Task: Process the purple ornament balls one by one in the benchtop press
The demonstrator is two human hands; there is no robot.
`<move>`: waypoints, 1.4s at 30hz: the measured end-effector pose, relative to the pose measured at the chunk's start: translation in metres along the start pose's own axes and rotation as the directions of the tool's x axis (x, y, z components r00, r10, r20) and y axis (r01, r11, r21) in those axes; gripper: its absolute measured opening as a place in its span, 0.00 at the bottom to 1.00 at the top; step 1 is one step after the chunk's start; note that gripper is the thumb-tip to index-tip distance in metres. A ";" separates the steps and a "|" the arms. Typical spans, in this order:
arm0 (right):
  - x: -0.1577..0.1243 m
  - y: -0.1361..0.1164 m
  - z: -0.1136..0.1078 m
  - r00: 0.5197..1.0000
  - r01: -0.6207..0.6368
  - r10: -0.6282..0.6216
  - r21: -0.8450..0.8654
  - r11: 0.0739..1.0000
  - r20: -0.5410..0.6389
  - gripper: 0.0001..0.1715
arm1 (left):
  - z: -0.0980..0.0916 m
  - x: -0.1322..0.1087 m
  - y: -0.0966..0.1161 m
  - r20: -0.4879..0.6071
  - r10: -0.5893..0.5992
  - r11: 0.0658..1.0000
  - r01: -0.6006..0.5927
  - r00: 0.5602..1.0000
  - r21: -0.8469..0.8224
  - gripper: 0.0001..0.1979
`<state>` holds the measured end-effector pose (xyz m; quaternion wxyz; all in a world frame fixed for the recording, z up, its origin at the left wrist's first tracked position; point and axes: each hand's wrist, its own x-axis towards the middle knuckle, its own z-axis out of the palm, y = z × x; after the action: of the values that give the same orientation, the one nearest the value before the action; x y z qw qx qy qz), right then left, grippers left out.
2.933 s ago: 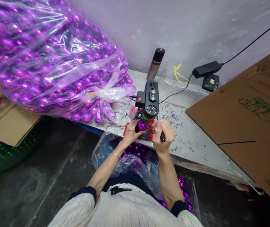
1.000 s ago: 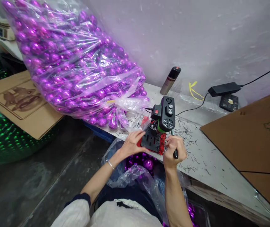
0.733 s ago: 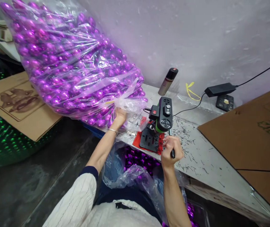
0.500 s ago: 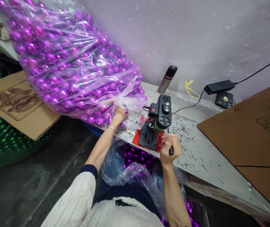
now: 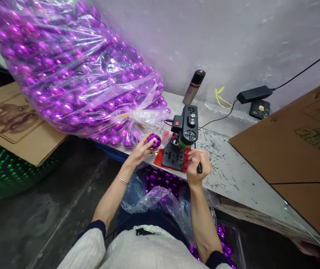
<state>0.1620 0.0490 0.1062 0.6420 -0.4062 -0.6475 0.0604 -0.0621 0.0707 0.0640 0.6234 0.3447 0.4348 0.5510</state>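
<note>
My left hand (image 5: 141, 150) holds one shiny purple ball ornament (image 5: 154, 141) in its fingertips, just left of a small black bench machine (image 5: 188, 125). The machine stands on a red cloth (image 5: 158, 158) and has a flat slotted base plate (image 5: 174, 158). My right hand (image 5: 199, 164) is wrapped round the black-ended lever handle (image 5: 199, 168) at the machine's right side. Behind my left hand lies a big clear plastic bag of purple balls (image 5: 92, 86), gathered at its neck.
A spray can (image 5: 194, 86), a yellow tie (image 5: 222, 98) and a black power adapter (image 5: 254, 94) lie by the wall. Dark bits litter the table (image 5: 233, 179). A cardboard box (image 5: 297, 149) stands right. An open plastic bag (image 5: 160, 198) with purple balls is at my lap.
My left hand has come away from the big bag's neck toward the machine, now with a purple ball in its fingers. My right hand stays on the lever handle.
</note>
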 end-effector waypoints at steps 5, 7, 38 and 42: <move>0.005 -0.002 -0.001 0.999 0.037 -0.037 0.007 0.999 0.007 0.18 | 0.030 0.004 -0.040 -0.045 -0.034 0.999 0.035 0.998 0.019 0.29; 0.005 -0.002 -0.002 0.999 0.050 -0.050 0.005 0.999 0.015 0.17 | 0.041 0.010 -0.055 -0.071 0.023 0.986 -0.011 0.997 0.167 0.31; -0.031 0.025 0.001 0.993 0.117 -0.117 -0.019 0.993 -0.007 0.14 | 0.057 0.014 -0.112 0.251 0.465 0.514 -0.489 0.849 0.704 0.31; -0.036 0.030 0.005 0.993 0.105 -0.106 -0.030 0.994 -0.047 0.15 | 0.059 0.012 -0.110 0.233 0.443 0.538 -0.464 0.866 0.704 0.30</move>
<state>0.1656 0.0490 0.0589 0.6541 -0.3814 -0.6532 0.0079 0.0346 0.0686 -0.0150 0.2701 0.6746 0.5072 0.4634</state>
